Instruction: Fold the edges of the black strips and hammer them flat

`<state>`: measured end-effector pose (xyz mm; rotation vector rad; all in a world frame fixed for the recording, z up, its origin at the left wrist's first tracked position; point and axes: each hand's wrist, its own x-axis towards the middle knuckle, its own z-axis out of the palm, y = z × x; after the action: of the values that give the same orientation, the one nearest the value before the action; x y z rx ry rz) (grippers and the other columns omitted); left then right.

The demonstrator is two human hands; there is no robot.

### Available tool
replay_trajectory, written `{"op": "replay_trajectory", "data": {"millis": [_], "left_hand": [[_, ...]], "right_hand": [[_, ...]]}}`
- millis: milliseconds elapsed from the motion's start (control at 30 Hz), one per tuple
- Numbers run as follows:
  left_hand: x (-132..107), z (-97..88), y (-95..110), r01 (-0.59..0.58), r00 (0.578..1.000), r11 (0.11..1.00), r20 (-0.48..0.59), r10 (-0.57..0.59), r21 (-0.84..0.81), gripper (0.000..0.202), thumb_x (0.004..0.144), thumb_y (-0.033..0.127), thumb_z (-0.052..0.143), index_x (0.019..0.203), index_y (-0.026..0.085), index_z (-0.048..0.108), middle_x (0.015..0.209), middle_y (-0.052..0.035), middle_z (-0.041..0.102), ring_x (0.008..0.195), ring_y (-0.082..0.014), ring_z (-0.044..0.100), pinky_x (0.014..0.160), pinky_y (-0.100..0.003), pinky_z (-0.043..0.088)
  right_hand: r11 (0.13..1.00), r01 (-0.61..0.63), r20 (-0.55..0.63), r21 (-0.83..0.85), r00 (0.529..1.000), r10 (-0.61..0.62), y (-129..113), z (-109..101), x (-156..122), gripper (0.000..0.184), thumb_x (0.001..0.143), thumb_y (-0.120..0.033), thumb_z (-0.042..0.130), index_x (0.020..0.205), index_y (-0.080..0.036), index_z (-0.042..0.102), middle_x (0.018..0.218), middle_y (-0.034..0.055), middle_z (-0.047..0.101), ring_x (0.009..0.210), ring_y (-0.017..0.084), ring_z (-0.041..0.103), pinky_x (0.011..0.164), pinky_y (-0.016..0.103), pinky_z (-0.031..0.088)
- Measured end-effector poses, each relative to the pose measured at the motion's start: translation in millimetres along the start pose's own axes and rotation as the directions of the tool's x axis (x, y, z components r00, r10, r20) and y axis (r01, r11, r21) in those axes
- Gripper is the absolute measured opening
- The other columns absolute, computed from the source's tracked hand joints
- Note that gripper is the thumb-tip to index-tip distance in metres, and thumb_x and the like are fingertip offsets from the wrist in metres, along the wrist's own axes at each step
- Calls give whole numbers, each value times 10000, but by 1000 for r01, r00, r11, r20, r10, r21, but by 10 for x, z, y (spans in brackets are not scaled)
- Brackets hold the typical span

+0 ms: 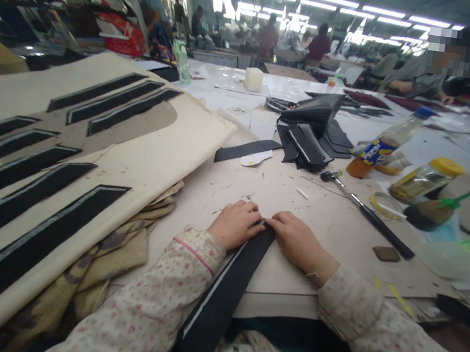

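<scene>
A long black strip [229, 289], leather-like with a pale line along its left edge, runs from the table toward my lap. At its far end, my left hand [238, 222] has its fingers bent and pressed onto the strip's left edge. My right hand [296, 238] pinches the far right corner between thumb and fingers. The fingertips of both hands nearly meet there and cover part of that end. Beyond them lie a small white stick [302, 193] and another black strip [247, 150] on a white scrap.
Several black strips [31, 231] lie on a cream-covered stack at left. A hammer [367, 215], Pepsi bottle [382, 145], yellow-lidded jar [425, 179] and green-capped bottle [452, 257] stand or lie at right. Black pieces [309, 145] are piled ahead. Other people work behind.
</scene>
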<state>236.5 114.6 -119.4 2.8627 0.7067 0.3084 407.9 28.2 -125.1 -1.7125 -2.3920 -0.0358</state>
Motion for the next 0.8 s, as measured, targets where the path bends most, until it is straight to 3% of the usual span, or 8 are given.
{"op": "replay_trajectory", "data": {"millis": [167, 267, 367, 500, 667, 800], "left_hand": [[-4, -32, 13, 19, 1000, 999, 14, -19, -27, 335, 908, 438, 388, 961, 223, 640, 1060, -43, 573, 968, -193, 517, 850, -324, 420], [-8, -17, 7, 49, 999, 994, 5, -49, -93, 366, 887, 496, 396, 979, 231, 632, 1081, -43, 569, 1002, -202, 512, 882, -340, 408], [-14, 25, 1, 80, 997, 990, -12, -81, -113, 439, 797, 519, 542, 1127, 229, 546, 1160, -54, 548, 1075, -239, 483, 909, -381, 399], [-20, 74, -3, 114, 993, 986, -27, -118, -122, 644, 760, 503, 593, 1286, 197, 385, 1233, -82, 517, 1135, -261, 453, 930, -420, 388], [-27, 87, 4, 113, 993, 986, -17, -116, -126, 560, 771, 529, 567, 1213, 201, 466, 1217, -82, 523, 1131, -248, 461, 933, -408, 386], [16, -1, 35, 60, 998, 972, 45, -51, -227, 447, 797, 527, 529, 1087, 190, 583, 1115, -82, 577, 1054, -228, 513, 906, -353, 404]], "right_hand": [[998, -62, 17, -9, 998, 62, 148, -90, -159, 302, 810, -46, 422, 1014, -132, 627, 932, 109, 608, 904, 215, 530, 835, 346, 438], [985, -168, 72, 49, 984, 164, 238, -186, -155, 281, 810, -78, 425, 954, -151, 654, 913, 95, 629, 896, 207, 549, 835, 341, 432], [945, -291, 110, 148, 955, 277, 271, -230, -42, 261, 824, -127, 427, 961, -136, 649, 962, 108, 633, 922, 213, 551, 860, 353, 407], [917, -298, 169, 265, 951, 260, 242, -182, 149, 260, 830, -259, 493, 1021, -133, 615, 979, 105, 624, 890, 196, 552, 819, 328, 411], [861, -369, 341, 350, 906, 249, 299, -160, 228, 135, 745, -283, 578, 773, -161, 628, 711, 20, 624, 646, 144, 541, 589, 255, 401], [796, -449, 430, 405, 862, 268, 397, -234, 71, 138, 736, -304, 574, 715, -169, 599, 645, 0, 597, 598, 125, 520, 541, 231, 380]]}}
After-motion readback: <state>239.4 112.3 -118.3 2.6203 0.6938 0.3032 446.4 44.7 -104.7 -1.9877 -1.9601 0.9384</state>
